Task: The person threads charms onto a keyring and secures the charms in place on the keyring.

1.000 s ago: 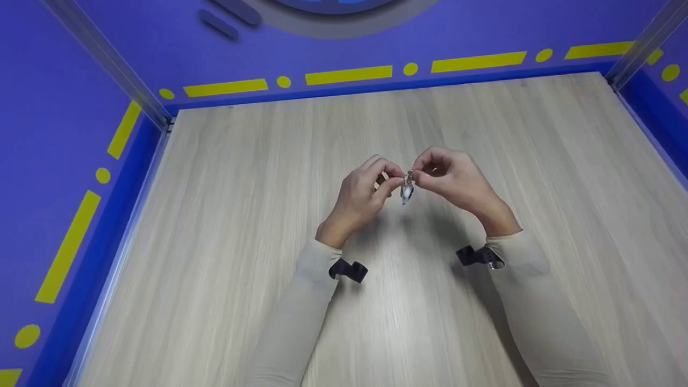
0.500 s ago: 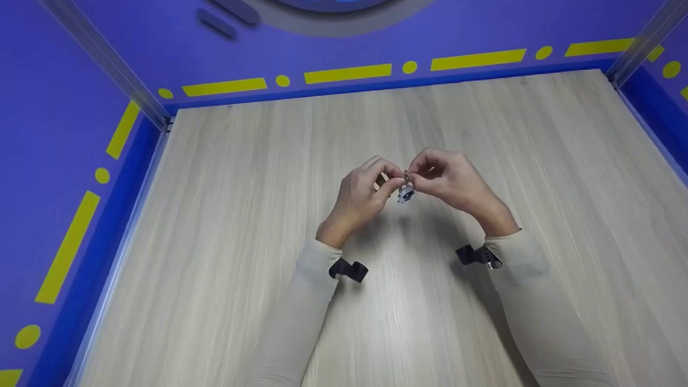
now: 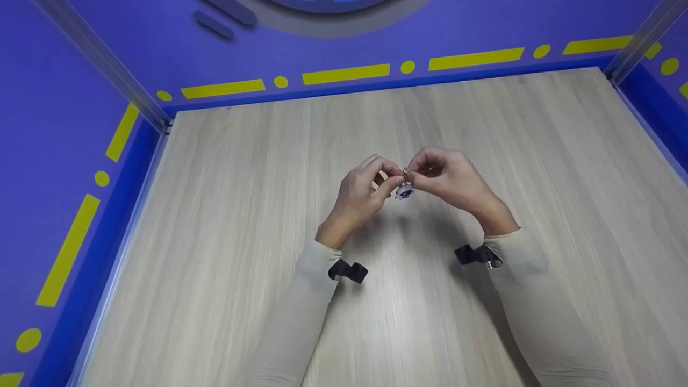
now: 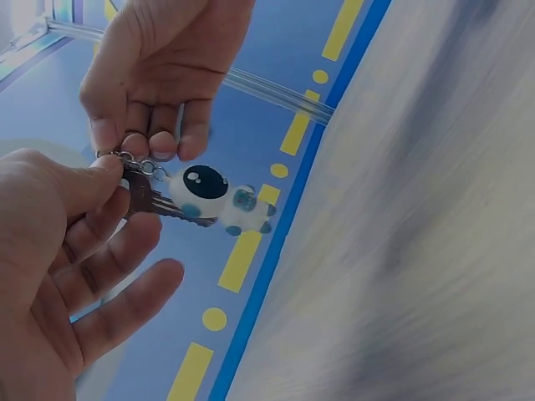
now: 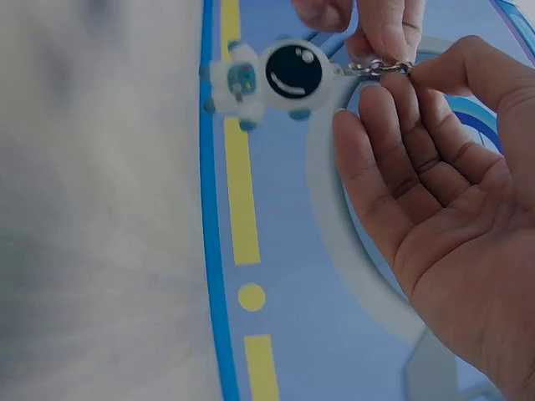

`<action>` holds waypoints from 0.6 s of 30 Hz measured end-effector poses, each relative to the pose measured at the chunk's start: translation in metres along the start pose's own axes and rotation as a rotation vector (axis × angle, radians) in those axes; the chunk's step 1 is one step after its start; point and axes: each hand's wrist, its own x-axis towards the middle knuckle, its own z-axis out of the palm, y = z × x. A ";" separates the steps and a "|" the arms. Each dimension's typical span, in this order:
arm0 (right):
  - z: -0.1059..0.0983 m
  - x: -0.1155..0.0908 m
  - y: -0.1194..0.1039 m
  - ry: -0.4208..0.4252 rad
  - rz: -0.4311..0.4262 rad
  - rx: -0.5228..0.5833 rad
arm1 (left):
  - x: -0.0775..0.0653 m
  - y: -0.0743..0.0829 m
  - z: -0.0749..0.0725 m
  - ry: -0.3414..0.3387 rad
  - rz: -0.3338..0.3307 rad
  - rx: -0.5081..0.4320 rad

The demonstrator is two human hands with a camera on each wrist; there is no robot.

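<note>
Both hands hold a keychain up over the wooden table. Its white astronaut charm [image 5: 242, 79], with a black visor and teal patches, hangs below the fingertips in the head view. My left hand [image 3: 357, 191] pinches the key end between thumb and index finger; a dark metal key [image 4: 155, 199] shows beside the charm in the left wrist view. Opposite, my right hand [image 3: 454, 180] pinches the metal ring at the end of the short chain [image 5: 364, 68]. The fingertips of the two hands nearly meet, partly hiding the ring.
The pale wood-grain table [image 3: 242, 215] lies under the hands. Blue panels [image 3: 344, 51] with yellow dashes and dots stand along its back and sides, joined by metal corner posts [image 3: 107, 64]. A black strap [image 3: 348, 270] is on each sleeved wrist.
The astronaut charm has swung from edge-on to showing its dark visor, and hangs slightly higher. My right hand has shifted a little left, while my left hand stays almost in place.
</note>
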 end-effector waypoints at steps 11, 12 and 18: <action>-0.004 -0.001 0.002 -0.037 0.063 0.101 | 0.001 -0.001 -0.001 -0.010 0.083 -0.060; -0.005 -0.001 0.002 -0.034 0.056 0.083 | 0.001 -0.001 -0.001 -0.019 0.076 -0.061; -0.004 -0.001 -0.002 -0.020 0.016 0.004 | 0.000 0.001 0.001 -0.045 0.023 -0.043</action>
